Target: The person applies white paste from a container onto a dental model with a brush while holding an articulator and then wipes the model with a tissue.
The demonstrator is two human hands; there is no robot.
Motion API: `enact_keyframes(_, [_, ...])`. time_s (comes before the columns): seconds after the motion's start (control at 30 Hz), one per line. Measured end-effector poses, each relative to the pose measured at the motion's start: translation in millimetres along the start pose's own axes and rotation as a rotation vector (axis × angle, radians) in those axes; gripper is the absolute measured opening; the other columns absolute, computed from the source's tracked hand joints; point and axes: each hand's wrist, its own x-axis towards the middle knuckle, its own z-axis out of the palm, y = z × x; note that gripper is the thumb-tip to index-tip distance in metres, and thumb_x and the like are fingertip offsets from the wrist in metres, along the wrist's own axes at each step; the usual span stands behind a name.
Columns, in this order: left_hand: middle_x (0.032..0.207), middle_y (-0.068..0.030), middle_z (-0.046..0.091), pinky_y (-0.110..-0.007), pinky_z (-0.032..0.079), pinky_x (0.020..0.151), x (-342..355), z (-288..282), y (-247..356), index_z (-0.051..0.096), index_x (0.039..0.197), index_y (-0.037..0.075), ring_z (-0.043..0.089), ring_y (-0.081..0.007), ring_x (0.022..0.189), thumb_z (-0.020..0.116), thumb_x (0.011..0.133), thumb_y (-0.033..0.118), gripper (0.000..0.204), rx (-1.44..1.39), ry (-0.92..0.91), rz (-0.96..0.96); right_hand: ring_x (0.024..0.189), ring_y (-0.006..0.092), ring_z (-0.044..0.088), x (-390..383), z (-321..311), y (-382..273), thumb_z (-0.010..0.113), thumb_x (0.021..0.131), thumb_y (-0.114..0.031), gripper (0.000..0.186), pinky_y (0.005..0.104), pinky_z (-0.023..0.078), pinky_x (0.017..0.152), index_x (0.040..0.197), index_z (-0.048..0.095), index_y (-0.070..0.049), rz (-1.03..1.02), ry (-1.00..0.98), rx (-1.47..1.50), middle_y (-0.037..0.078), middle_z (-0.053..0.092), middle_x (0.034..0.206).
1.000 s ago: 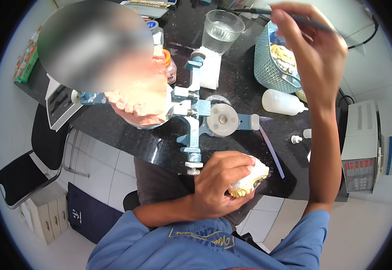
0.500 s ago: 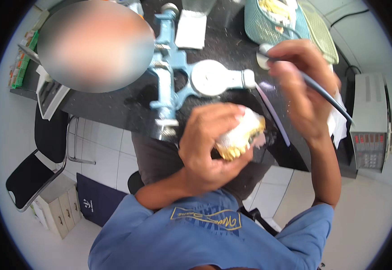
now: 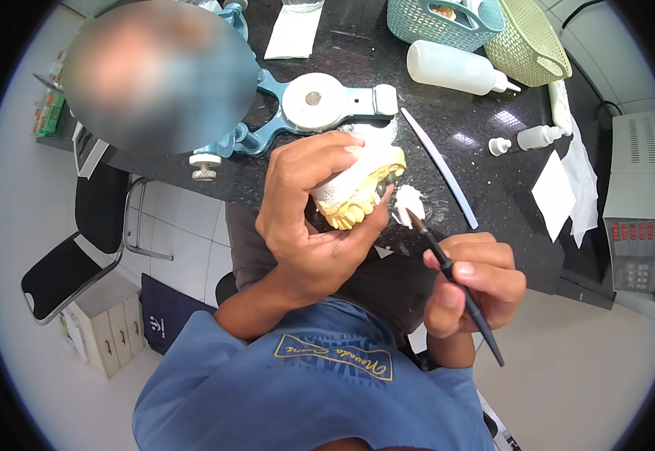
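Observation:
My left hand (image 3: 305,218) is closed round a dental cast (image 3: 350,199), whose yellow teeth and white plaster base show between thumb and fingers. A dark patch sits among the teeth near the thumb tip. Between the fingers of my right hand (image 3: 474,286) is a slim black brush (image 3: 459,278), its brown tip pointing up and left. That tip is at the edge of a small white paste heap (image 3: 408,204) on the dark table. Right of the paste lies a long pale lilac stick (image 3: 440,169).
A blue articulator (image 3: 267,135) with a white round plate (image 3: 314,101) stands at the back left. Toward the back right are a squeeze bottle (image 3: 455,68), a dropper bottle (image 3: 539,137), a blue basket (image 3: 448,26) and a green basket (image 3: 530,45). A grey device (image 3: 635,195) stands far right.
My right hand has come down and toward me from the back right, bringing the brush tip to the paste. My left hand with the cast has shifted slightly left and up.

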Motion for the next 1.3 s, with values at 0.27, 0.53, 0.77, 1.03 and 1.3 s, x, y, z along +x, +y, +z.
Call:
enact_keyframes(0.27, [0.116,-0.0177,0.053,-0.034,0.052,0.091,-4.2,-3.8,-0.4,0.046,0.116,0.001,0.058,-0.0252,0.108,0.075,0.074,-0.007,0.051,0.047,-0.092,0.018,0.06,0.0205,0.065,4.7,3.2,0.1,0.069,0.073,0.001,0.021,0.0284,0.054,0.053,0.092,0.061,0.0,0.047,-0.045,-0.06,0.011,0.064,0.074])
enact_keyframes(0.53, [0.115,-0.0176,0.053,-0.035,0.052,0.091,-3.3,-4.6,-1.6,0.046,0.116,0.001,0.058,-0.0258,0.109,0.075,0.074,-0.006,0.052,0.059,-0.098,0.032,0.059,0.0206,0.065,6.5,1.9,-0.4,0.068,0.073,0.001,0.02,0.0283,0.054,0.052,0.092,0.061,0.0,0.065,-0.077,-0.099,0.012,0.064,0.074])
enact_keyframes(0.77, [0.115,-0.0182,0.053,-0.035,0.052,0.091,-3.5,-4.3,-2.1,0.046,0.116,0.001,0.058,-0.026,0.108,0.075,0.074,-0.006,0.052,0.058,-0.098,0.036,0.059,0.0209,0.065,6.7,2.6,-0.7,0.068,0.072,0.001,0.021,0.0283,0.054,0.052,0.092,0.061,0.0,0.068,-0.067,-0.072,0.012,0.064,0.074])
enact_keyframes(1.03, [0.115,-0.0191,0.053,-0.034,0.053,0.09,-3.0,-4.8,-2.1,0.045,0.115,0.001,0.058,-0.0255,0.107,0.076,0.074,-0.006,0.052,0.069,-0.102,0.045,0.061,0.0207,0.066,4.9,1.2,-0.9,0.069,0.072,0.0,0.022,0.0289,0.055,0.053,0.093,0.061,-0.001,0.079,-0.081,-0.076,0.011,0.064,0.077])
enact_keyframes(1.3, [0.115,-0.0193,0.053,-0.034,0.053,0.089,-2.5,-6.1,-1.5,0.044,0.116,0.001,0.058,-0.0258,0.107,0.076,0.074,-0.004,0.053,0.089,-0.112,0.056,0.062,0.0209,0.066,4.5,0.4,-1.4,0.07,0.073,-0.001,0.022,0.029,0.055,0.054,0.093,0.061,0.0,0.095,-0.078,-0.065,0.012,0.064,0.076])
